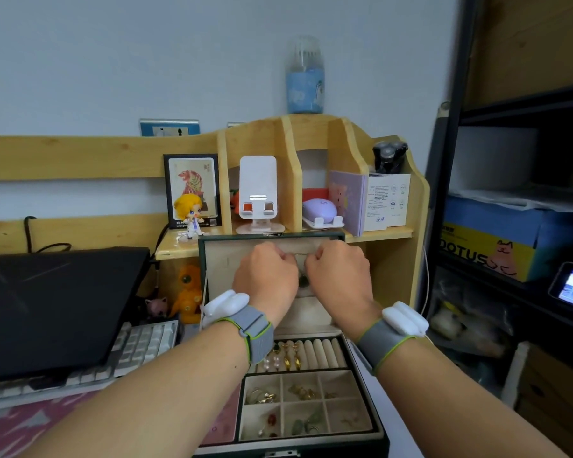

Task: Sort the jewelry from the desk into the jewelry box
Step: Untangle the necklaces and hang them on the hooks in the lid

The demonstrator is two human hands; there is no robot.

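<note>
Wooden desk shelf (311, 133), open jewelry box (361, 385)

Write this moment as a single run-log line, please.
both hands raised at open jewelry box lid | left hand, right hand pinch thin necklace, dark pendant hanging | tray compartments already hold rings, earrings

Wooden desk shelf (192, 153): tiger picture (192, 190), blond figurine (190, 211), white phone stand (258, 193), lilac case (319, 209), black shaver (389, 157). On top, blue bottle (305, 77). Left, black laptop (53, 305) over white keyboard (139, 345).
</note>
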